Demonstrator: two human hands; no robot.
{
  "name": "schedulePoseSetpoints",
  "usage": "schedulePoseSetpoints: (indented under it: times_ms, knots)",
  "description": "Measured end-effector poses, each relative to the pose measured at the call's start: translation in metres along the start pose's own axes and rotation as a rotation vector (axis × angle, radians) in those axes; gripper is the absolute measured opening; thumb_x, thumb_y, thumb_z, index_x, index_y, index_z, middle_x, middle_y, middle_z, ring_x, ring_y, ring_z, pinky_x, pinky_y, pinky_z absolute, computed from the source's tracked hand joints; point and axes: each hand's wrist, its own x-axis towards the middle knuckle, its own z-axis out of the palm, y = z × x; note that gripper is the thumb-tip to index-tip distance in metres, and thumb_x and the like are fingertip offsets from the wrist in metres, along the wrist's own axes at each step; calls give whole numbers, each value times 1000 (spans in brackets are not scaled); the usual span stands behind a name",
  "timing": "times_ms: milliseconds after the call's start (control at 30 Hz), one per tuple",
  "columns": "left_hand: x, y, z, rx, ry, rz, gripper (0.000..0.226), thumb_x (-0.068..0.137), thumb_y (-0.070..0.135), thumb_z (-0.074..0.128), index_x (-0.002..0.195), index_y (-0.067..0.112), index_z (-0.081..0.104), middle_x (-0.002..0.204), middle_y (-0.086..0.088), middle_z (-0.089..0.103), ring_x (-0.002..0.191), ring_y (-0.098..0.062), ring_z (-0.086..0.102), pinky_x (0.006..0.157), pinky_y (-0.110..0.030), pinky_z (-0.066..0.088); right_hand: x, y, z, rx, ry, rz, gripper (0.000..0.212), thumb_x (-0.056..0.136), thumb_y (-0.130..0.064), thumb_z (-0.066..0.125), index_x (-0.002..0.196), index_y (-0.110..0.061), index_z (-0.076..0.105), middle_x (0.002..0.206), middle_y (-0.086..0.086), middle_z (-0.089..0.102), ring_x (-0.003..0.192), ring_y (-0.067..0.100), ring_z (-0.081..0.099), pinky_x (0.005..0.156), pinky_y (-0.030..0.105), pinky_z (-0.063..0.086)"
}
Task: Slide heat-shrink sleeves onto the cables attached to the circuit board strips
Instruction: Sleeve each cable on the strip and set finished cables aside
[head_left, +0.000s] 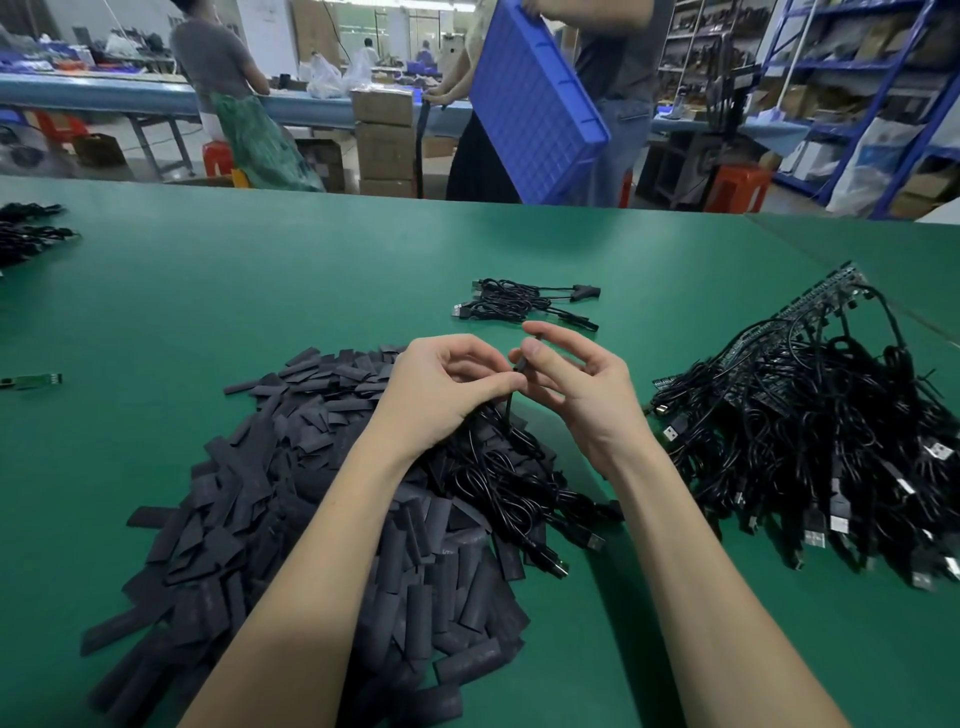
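- A thin black cable (511, 402) is pinched near its upper end between the thumb and curled fingers of the left hand (447, 387), above the green table (234, 291).
- The small dark tip of the same cable is pinched by the thumb and forefinger of the right hand (576, 384); the remaining fingers are spread loosely and hold nothing else.
- Whether a sleeve is already on that cable cannot be told.
- The cable is seen to hang down into a tangled bundle of USB cables (524, 483) resting on the right edge of a large pile of flat dark heat-shrink sleeves (291, 509), beneath both forearms.
- A bigger mass of cables attached to circuit board strips (810, 415) is spread at the right of the table, well apart from the hands.
- Two coiled cables (524, 304) are laid just beyond the hands.
- A small green board (31, 382) is placed at the far left edge.
- A blue plastic tray (535, 104) is held by a person standing beyond the table.
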Motion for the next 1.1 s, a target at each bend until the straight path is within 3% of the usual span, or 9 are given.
schedulePoseSetpoints:
  times_ms: [467, 633, 1100]
  knots:
    - [2, 2, 4, 10, 42, 6, 16, 77, 18, 88, 75, 28, 76, 75, -1, 78, 73, -10, 74, 75, -18, 56, 4, 6, 1, 32, 12, -60, 25, 91, -8, 73, 115, -16, 72, 92, 17, 76, 85, 24, 72, 80, 29, 59]
    - [2, 1, 4, 18, 43, 5, 14, 77, 19, 88, 78, 26, 76, 76, -2, 78, 75, -13, 74, 81, -25, 60, 3, 5, 4, 41, 56, -77, 20, 89, -6, 74, 108, -12, 74, 90, 12, 77, 80, 19, 71, 76, 28, 60]
    - [1, -1, 5, 64, 46, 18, 14, 78, 23, 88, 77, 29, 76, 77, 2, 78, 76, -12, 75, 78, -23, 58, 3, 5, 3, 14, 90, -76, 17, 88, -6, 75, 104, -11, 76, 87, 11, 77, 78, 19, 71, 75, 29, 60]
